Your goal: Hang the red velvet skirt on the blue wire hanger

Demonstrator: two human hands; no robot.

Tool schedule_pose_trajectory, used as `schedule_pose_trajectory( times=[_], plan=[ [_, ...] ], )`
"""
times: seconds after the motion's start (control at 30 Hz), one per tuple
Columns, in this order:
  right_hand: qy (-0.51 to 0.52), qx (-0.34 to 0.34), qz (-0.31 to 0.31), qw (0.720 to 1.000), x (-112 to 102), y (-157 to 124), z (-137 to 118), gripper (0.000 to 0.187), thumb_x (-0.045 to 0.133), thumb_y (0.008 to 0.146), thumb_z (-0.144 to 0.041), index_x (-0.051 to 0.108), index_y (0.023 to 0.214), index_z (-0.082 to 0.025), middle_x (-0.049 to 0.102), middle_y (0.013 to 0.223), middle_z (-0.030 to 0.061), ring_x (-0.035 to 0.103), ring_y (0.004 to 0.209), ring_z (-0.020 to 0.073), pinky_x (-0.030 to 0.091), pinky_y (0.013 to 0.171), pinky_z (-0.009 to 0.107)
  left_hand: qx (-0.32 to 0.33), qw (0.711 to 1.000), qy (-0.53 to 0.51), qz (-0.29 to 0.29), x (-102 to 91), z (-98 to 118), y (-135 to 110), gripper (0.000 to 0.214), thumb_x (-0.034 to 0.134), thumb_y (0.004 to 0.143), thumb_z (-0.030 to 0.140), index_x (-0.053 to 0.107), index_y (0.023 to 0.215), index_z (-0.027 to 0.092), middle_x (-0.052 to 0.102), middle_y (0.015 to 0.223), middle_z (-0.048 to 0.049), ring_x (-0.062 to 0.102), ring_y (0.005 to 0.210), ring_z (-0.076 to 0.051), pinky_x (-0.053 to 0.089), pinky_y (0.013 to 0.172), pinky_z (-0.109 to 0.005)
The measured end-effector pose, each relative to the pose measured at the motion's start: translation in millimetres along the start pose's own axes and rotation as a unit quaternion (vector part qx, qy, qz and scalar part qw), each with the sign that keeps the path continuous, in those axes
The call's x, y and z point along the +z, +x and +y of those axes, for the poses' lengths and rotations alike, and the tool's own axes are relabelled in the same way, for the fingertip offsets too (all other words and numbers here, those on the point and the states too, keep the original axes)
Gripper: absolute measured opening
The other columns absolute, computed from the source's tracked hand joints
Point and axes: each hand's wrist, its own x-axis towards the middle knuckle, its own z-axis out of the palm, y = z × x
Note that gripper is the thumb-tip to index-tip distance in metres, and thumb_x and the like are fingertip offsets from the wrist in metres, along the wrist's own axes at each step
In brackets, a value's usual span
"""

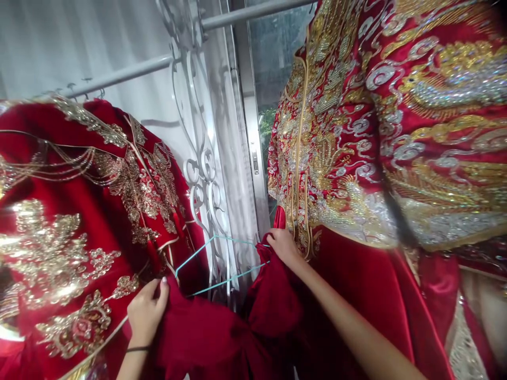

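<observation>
A plain dark red garment (206, 327) hangs low in the middle, spread between my two hands. My left hand (146, 309) pinches its left shoulder edge, thumb on top. At its right shoulder, my right hand (281, 245) has its fingers closed on the bunched cloth, beside the end of a light blue hanger (233, 277). The hanger's right end runs into the cloth by my right hand; its left end shows bare just above my left hand. Whatever lies under the fingers is hidden.
A red jacket with silver-gold beading (79, 211) hangs at left from a rail (127, 74). Richly embroidered red-and-gold jackets (336, 132) hang close at right under another rail (257, 11). White scrolled ironwork (202, 163) stands between them, before a pale curtain (237, 211) and a window.
</observation>
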Motion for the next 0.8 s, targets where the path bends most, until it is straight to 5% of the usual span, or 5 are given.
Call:
schedule_pose_trajectory(
  times=[0.2,0.37,0.5,0.6,0.8],
  plan=[
    [-0.047,-0.115,0.033,0.992,22.9,-29.7,-38.2,0.028,0.038,0.084,-0.01,0.065,0.091,-0.013,0.067,0.082,0.0112,0.06,0.077,0.0213,0.041,0.063,0.028,0.008,1.0,-0.01,0.009,2.0,6.5,-11.7,0.036,0.039,0.081,0.043,0.06,0.066,0.018,0.063,0.058,-0.0051,0.056,0.053,-0.016,0.034,0.048,-0.022],
    [-0.077,-0.094,0.065,0.99,54.3,-59.3,-38.6,0.041,0.032,0.085,-0.007,0.052,0.122,-0.011,0.065,0.083,0.0145,0.058,0.078,0.0236,0.045,0.065,0.032,-0.017,1.0,-0.023,0.004,-2.7,3.9,-14.8,0.038,0.035,0.083,0.045,0.061,0.078,0.018,0.066,0.075,-0.0081,0.06,0.068,-0.02,0.041,0.058,-0.026],
    [0.018,-0.06,0.078,0.995,46.0,-50.7,-39.9,0.035,0.039,0.089,-0.029,0.06,0.112,-0.016,0.064,0.086,0.012,0.058,0.081,0.0223,0.045,0.069,0.031,-0.04,0.997,-0.05,-0.048,-6.3,6.5,-11.7,0.046,0.03,0.084,0.048,0.059,0.1,0.015,0.064,0.1,-0.0133,0.055,0.098,-0.028,0.04,0.088,-0.043],
    [0.071,-0.035,0.096,0.992,36.2,-35.0,-41.9,0.031,0.05,0.082,-0.037,0.066,0.099,-0.017,0.063,0.099,0.0108,0.057,0.093,0.0237,0.043,0.081,0.032,-0.087,0.993,-0.03,-0.079,-7.5,20.3,-6.9,0.047,0.032,0.084,0.049,0.054,0.112,0.018,0.058,0.116,-0.0131,0.046,0.113,-0.031,0.032,0.094,-0.053],
    [0.009,-0.059,0.04,0.997,46.8,-36.1,-31.3,0.041,0.041,0.075,-0.005,0.06,0.11,-0.016,0.067,0.099,0.0088,0.06,0.093,0.0215,0.041,0.087,0.031,-0.047,0.993,0.006,-0.11,1.2,42.4,-1.3,0.037,0.044,0.082,0.031,0.054,0.114,0.018,0.058,0.116,-0.0111,0.048,0.11,-0.028,0.038,0.092,-0.046]
  ],
)
